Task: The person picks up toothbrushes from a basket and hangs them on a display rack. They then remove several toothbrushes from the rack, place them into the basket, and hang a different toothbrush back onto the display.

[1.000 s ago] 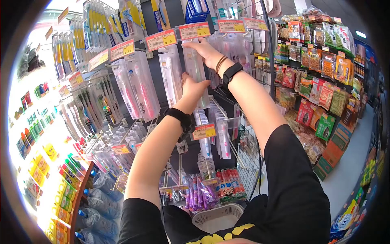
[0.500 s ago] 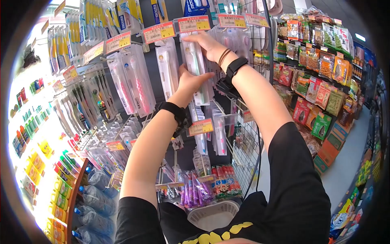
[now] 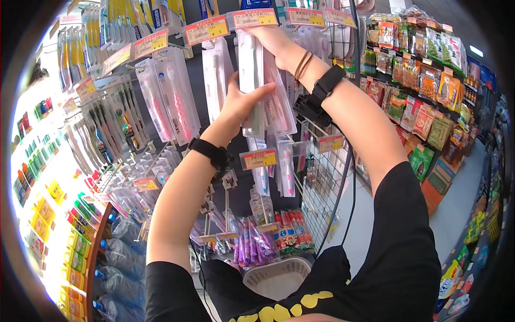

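My left hand [image 3: 240, 103] is closed around the lower half of a packaged toothbrush [image 3: 250, 64] on a display hook, its thumb lying across the front. The pack is clear plastic with a white panel. Up at the top of the same packs is my right hand [image 3: 270, 38]; its fingers are hidden behind the price tag [image 3: 253, 19] and packaging. Right beside the held pack hangs another toothbrush pack [image 3: 281, 110] with a pinkish tint. To the left of my left hand hangs a further toothbrush pack [image 3: 215, 75].
Pink toothbrush packs [image 3: 179, 102] hang at left. Lower hooks carry more brushes and a price tag [image 3: 258, 159]. Purple packs [image 3: 252, 241] and a pale plastic basket [image 3: 276, 276] are below. A wire grid [image 3: 327, 198] stands at right, with snack bags [image 3: 424, 129] beyond.
The pack in my hands has shifted, now showing a white panel instead of the greenish brush. My right fingers have gone behind the price tag. The view has shifted slightly.
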Demonstrator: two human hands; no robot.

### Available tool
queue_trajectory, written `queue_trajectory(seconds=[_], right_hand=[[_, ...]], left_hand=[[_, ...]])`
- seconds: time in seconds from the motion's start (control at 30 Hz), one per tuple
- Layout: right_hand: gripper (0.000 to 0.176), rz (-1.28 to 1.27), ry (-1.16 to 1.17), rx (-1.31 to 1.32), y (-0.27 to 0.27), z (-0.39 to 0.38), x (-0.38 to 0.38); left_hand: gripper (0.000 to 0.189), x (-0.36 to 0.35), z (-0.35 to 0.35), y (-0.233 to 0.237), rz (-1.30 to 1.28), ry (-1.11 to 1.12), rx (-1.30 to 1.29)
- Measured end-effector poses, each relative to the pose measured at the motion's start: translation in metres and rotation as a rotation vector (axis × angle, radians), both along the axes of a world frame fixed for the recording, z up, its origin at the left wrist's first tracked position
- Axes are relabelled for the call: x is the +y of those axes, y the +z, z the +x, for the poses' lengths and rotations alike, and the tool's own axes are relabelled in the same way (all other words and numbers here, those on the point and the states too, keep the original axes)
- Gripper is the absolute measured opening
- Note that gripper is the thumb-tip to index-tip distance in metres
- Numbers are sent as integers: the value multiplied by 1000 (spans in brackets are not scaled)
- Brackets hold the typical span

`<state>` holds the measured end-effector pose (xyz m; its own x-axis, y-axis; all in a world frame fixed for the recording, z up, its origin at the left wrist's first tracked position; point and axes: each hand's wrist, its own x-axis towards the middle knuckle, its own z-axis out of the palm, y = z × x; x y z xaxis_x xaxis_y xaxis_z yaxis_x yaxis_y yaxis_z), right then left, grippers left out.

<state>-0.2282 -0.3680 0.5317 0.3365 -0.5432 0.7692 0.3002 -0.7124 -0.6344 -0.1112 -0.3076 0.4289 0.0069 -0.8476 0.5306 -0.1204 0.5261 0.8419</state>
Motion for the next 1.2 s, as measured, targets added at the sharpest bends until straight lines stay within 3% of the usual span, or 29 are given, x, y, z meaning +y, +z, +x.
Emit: queue_trajectory(seconds=[0.2, 0.3, 0.4, 0.63, 0.8, 0.93, 1.0, 1.07, 1.13, 1.2], right_hand=[[26, -20, 2, -83, 1, 4, 3], [25, -109, -74, -99, 0, 6, 3], [22, -70, -33, -82, 4, 7, 7], [26, 79, -10, -27, 2, 1, 16], [14, 41, 18, -182, 4, 10, 16], [24, 242, 15, -140, 3, 3, 27], [18, 218, 34, -158, 3, 2, 38], [17, 191, 56, -176, 4, 2, 51], [21, -3, -212, -82, 3, 0, 63], [22, -33, -218, -54, 2, 1, 66]], left_hand=[[94, 30, -7, 4, -46, -110, 115], [82, 42, -12, 4, -14, -9, 89], [94, 47, -8, 8, 7, -61, 104], [92, 52, -1, 5, -25, -96, 107], [91, 61, -1, 10, -89, 100, -26], [91, 47, 0, 5, -183, 275, -127], [90, 43, 0, 4, -264, 413, -278], [87, 38, 1, 0, -315, 400, -293], [77, 39, 0, -4, -365, 357, -291], [75, 41, -6, -2, -303, 238, -173]])
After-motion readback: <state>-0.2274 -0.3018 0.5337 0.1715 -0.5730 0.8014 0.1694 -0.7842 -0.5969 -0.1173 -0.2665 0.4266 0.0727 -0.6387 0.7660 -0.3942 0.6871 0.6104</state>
